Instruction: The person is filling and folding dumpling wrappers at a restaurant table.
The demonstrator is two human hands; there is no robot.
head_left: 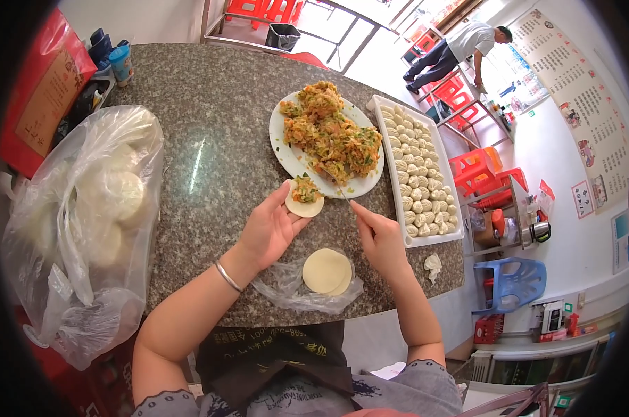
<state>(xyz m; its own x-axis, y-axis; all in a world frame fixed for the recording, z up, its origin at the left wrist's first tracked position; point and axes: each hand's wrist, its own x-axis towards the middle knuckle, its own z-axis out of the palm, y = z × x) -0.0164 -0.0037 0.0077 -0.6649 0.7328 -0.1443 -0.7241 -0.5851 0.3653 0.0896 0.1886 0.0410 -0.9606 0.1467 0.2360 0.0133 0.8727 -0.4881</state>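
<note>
My left hand [269, 229] lies palm up over the granite table [210, 132] and holds a round dumpling wrapper [304, 204] with a dab of orange-green filling on it. My right hand [380, 236] grips a thin utensil [336, 185] whose tip reaches toward the white plate [284, 149] heaped with the same filling [332, 132]. Between my forearms, a stack of plain wrappers [326, 271] rests on a clear plastic sheet [283, 286].
A white rectangular tray [436, 135] packed with several finished dumplings sits right of the plate. A large clear plastic bag [85, 222] of wrapper stacks fills the left. A small dough scrap [433, 264] lies near the table edge. Red stools and a person stand beyond.
</note>
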